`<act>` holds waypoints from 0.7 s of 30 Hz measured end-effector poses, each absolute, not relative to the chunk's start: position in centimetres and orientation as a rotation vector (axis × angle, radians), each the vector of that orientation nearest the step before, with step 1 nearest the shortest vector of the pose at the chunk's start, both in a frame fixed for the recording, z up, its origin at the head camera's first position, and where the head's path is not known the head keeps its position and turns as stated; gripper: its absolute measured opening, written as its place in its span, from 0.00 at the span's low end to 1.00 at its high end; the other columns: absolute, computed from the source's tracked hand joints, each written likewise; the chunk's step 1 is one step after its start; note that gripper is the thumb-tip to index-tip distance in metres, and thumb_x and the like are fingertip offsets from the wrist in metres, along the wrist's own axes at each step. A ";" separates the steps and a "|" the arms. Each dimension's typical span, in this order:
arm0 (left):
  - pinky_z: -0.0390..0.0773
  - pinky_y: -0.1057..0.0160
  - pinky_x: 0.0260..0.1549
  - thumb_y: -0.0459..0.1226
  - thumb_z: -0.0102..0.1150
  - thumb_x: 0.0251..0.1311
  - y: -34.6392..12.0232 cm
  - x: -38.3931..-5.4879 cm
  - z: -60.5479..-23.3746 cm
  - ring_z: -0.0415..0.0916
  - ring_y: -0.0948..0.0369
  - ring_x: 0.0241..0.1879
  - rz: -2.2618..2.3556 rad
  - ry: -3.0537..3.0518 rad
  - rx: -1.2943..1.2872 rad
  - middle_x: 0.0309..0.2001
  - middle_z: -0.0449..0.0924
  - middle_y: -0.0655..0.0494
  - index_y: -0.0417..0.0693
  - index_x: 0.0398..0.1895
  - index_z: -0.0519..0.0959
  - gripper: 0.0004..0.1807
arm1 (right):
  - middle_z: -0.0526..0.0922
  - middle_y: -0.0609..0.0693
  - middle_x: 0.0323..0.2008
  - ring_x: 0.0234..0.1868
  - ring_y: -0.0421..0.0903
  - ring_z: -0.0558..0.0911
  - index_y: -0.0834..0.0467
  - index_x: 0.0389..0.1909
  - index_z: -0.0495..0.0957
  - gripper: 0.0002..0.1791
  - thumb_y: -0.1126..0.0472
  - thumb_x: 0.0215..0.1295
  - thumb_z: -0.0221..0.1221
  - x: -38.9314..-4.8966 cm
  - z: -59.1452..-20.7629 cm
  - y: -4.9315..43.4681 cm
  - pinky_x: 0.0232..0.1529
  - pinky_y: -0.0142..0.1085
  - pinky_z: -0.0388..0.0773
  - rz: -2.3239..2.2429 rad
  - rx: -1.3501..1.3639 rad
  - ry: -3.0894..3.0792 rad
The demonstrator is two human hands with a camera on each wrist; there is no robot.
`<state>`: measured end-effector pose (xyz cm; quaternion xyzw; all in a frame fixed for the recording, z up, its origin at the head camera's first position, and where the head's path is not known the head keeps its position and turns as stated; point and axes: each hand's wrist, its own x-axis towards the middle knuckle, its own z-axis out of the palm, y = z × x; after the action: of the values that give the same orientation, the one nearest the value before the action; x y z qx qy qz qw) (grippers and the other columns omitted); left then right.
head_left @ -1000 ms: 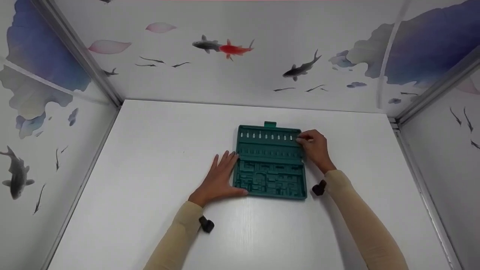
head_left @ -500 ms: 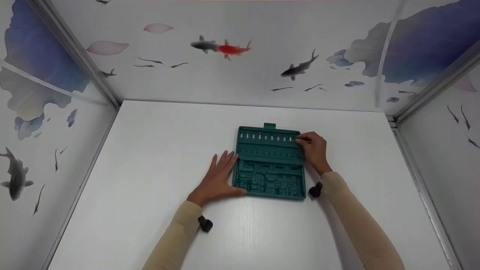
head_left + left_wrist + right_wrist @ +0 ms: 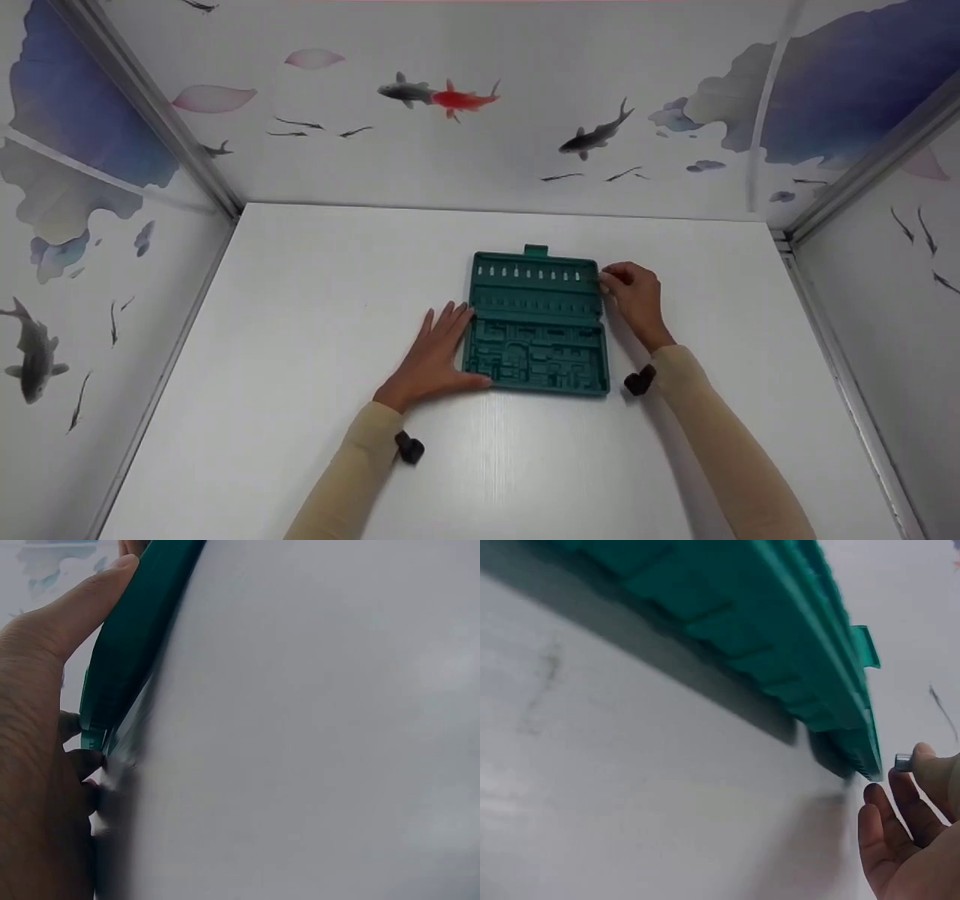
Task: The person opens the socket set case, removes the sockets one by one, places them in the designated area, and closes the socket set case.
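Note:
An unfolded green plastic tool case [image 3: 536, 322] lies on the white table, its moulded recesses facing up. Along its far half runs a row of small silver pieces [image 3: 528, 274]. My left hand [image 3: 427, 366] rests spread against the case's left side, fingertips at the edge and thumb [image 3: 90, 596] at the near corner. Just off the case's far right edge, my right hand [image 3: 636, 300] pinches a small silver metal cylinder [image 3: 903, 763] between thumb and index finger. Its other fingers are loosely bent in the right wrist view. Most of the cylinder is covered by the fingertips.
The case's latch tab [image 3: 536, 250] sticks out at the far side. Printed white panels with fish enclose the white table [image 3: 337, 255] at the back, left and right. A small black device [image 3: 410, 448] sits at each sleeve cuff.
My right hand has shifted slightly right, from over the case's far right edge to just beside it, fingers still pinched. My left hand keeps its place at the case; the head view has drifted slightly.

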<state>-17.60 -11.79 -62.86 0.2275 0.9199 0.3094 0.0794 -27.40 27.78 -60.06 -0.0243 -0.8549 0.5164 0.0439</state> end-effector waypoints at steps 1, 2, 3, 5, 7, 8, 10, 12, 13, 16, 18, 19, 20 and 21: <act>0.27 0.49 0.86 0.78 0.68 0.53 -11.8 -17.6 -62.9 0.33 0.54 0.90 0.929 2.754 0.681 0.91 0.43 0.52 0.51 0.93 0.46 0.75 | 0.88 0.59 0.51 0.50 0.53 0.86 0.64 0.57 0.86 0.14 0.59 0.82 0.65 -27.1 -59.9 28.0 0.46 0.26 0.85 1.585 -0.086 -2.624; 0.27 0.49 0.86 0.78 0.68 0.53 -11.7 -17.6 -63.0 0.33 0.54 0.90 0.930 2.754 0.681 0.91 0.43 0.53 0.51 0.93 0.46 0.75 | 0.88 0.59 0.52 0.50 0.53 0.86 0.64 0.58 0.86 0.15 0.58 0.82 0.65 -26.7 -59.8 28.3 0.46 0.26 0.85 1.582 -0.093 -2.637; 0.27 0.49 0.86 0.78 0.69 0.53 -11.7 -17.6 -63.0 0.33 0.54 0.90 0.932 2.755 0.681 0.91 0.43 0.52 0.50 0.93 0.46 0.75 | 0.89 0.59 0.52 0.50 0.54 0.87 0.65 0.59 0.85 0.16 0.57 0.83 0.64 -26.3 -59.7 28.5 0.46 0.26 0.85 1.576 -0.101 -2.648; 0.27 0.48 0.86 0.78 0.69 0.53 -11.7 -17.7 -63.1 0.33 0.54 0.90 0.932 2.757 0.684 0.91 0.43 0.52 0.50 0.93 0.46 0.74 | 0.89 0.61 0.51 0.48 0.55 0.88 0.65 0.61 0.85 0.18 0.56 0.83 0.64 -25.5 -59.6 29.0 0.43 0.26 0.86 1.561 -0.122 -2.660; 0.27 0.48 0.86 0.77 0.68 0.54 -11.7 -17.7 -63.1 0.34 0.53 0.90 0.925 2.765 0.692 0.91 0.44 0.51 0.50 0.93 0.46 0.74 | 0.90 0.61 0.49 0.46 0.54 0.87 0.65 0.60 0.86 0.18 0.56 0.82 0.64 -24.6 -59.7 29.5 0.40 0.25 0.85 1.508 -0.146 -2.680; 0.27 0.48 0.86 0.77 0.68 0.54 -11.7 -17.7 -63.1 0.33 0.53 0.90 0.924 2.765 0.693 0.91 0.44 0.51 0.50 0.93 0.46 0.74 | 0.89 0.61 0.49 0.45 0.54 0.87 0.65 0.60 0.86 0.18 0.56 0.82 0.64 -24.1 -59.8 29.8 0.39 0.25 0.85 1.484 -0.159 -2.688; 0.27 0.47 0.86 0.77 0.68 0.54 -11.8 -17.7 -63.0 0.34 0.52 0.90 0.927 2.766 0.697 0.91 0.44 0.51 0.49 0.92 0.46 0.73 | 0.89 0.62 0.49 0.44 0.54 0.86 0.65 0.60 0.86 0.17 0.57 0.82 0.65 -23.3 -60.0 30.2 0.38 0.24 0.83 1.438 -0.179 -2.707; 0.27 0.47 0.86 0.77 0.68 0.54 -11.9 -17.6 -63.0 0.34 0.52 0.90 0.931 2.771 0.697 0.91 0.45 0.50 0.49 0.92 0.47 0.73 | 0.89 0.62 0.51 0.45 0.53 0.85 0.66 0.59 0.87 0.17 0.58 0.81 0.65 -22.6 -60.2 30.5 0.41 0.25 0.83 1.381 -0.193 -2.733; 0.27 0.47 0.86 0.76 0.69 0.54 -12.0 -17.6 -63.0 0.34 0.52 0.90 0.943 2.769 0.696 0.91 0.45 0.50 0.48 0.92 0.47 0.73 | 0.89 0.63 0.52 0.46 0.53 0.85 0.66 0.59 0.87 0.16 0.58 0.81 0.65 -22.3 -60.3 30.6 0.43 0.26 0.82 1.355 -0.197 -2.742; 0.28 0.49 0.87 0.76 0.70 0.54 -12.0 -17.6 -62.9 0.34 0.53 0.90 0.964 2.763 0.689 0.91 0.45 0.51 0.49 0.92 0.47 0.73 | 0.90 0.63 0.53 0.48 0.54 0.84 0.66 0.56 0.88 0.14 0.60 0.80 0.65 -21.7 -60.6 30.7 0.50 0.32 0.82 1.287 -0.210 -2.750; 0.28 0.49 0.87 0.76 0.70 0.54 -11.9 -17.6 -62.9 0.34 0.53 0.90 0.980 2.756 0.688 0.91 0.45 0.51 0.49 0.92 0.48 0.73 | 0.90 0.62 0.52 0.49 0.55 0.83 0.66 0.54 0.88 0.13 0.60 0.80 0.65 -21.4 -60.7 30.7 0.52 0.38 0.82 1.252 -0.226 -2.747; 0.28 0.49 0.87 0.76 0.70 0.54 -11.8 -17.6 -62.9 0.34 0.53 0.90 0.984 2.753 0.687 0.91 0.45 0.51 0.49 0.92 0.48 0.73 | 0.90 0.63 0.51 0.49 0.56 0.83 0.66 0.54 0.88 0.13 0.60 0.80 0.65 -21.2 -60.8 30.7 0.53 0.41 0.82 1.243 -0.230 -2.745; 0.28 0.49 0.87 0.76 0.70 0.54 -11.7 -17.6 -63.0 0.34 0.53 0.90 0.983 2.752 0.688 0.91 0.45 0.51 0.49 0.92 0.48 0.73 | 0.90 0.63 0.51 0.48 0.56 0.83 0.66 0.53 0.88 0.13 0.60 0.80 0.65 -21.1 -60.8 30.8 0.53 0.43 0.82 1.238 -0.238 -2.739; 0.28 0.49 0.87 0.76 0.70 0.54 -11.6 -17.6 -63.0 0.34 0.53 0.90 0.986 2.748 0.689 0.91 0.45 0.51 0.49 0.92 0.48 0.73 | 0.89 0.63 0.50 0.48 0.56 0.83 0.66 0.53 0.87 0.13 0.60 0.80 0.65 -21.0 -60.9 30.8 0.54 0.44 0.82 1.236 -0.246 -2.733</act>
<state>-17.56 -11.63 -62.98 0.2291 0.9138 0.3280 0.0706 -20.98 30.76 -60.90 -0.0817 -0.9061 0.4099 0.0657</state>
